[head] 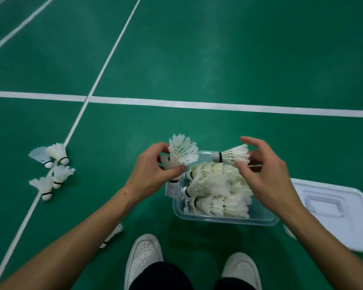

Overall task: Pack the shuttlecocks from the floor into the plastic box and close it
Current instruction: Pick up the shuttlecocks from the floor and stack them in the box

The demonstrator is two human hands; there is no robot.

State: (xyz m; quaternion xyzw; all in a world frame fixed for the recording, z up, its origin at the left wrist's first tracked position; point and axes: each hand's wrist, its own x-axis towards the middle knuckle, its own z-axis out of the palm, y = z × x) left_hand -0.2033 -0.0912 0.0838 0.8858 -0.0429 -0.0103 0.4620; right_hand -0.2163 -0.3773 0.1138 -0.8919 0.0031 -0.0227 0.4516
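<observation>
A clear plastic box [224,219] sits open on the green floor in front of my feet, holding several white shuttlecocks in rows. Over its far left corner my left hand [153,174] grips a small stack of shuttlecocks [181,150], feathers pointing up and away. My right hand [266,174] hovers over the box's far right side and pinches the feathers of a single shuttlecock [232,156] lying sideways, cork toward the left. Several loose shuttlecocks [52,168] lie on the floor at the left. Another shuttlecock [112,235] lies partly hidden under my left forearm.
The white box lid [331,210] lies flat on the floor right of the box, partly under my right forearm. My two white shoes [144,256] stand just below the box. White court lines cross the floor beyond and left of the box.
</observation>
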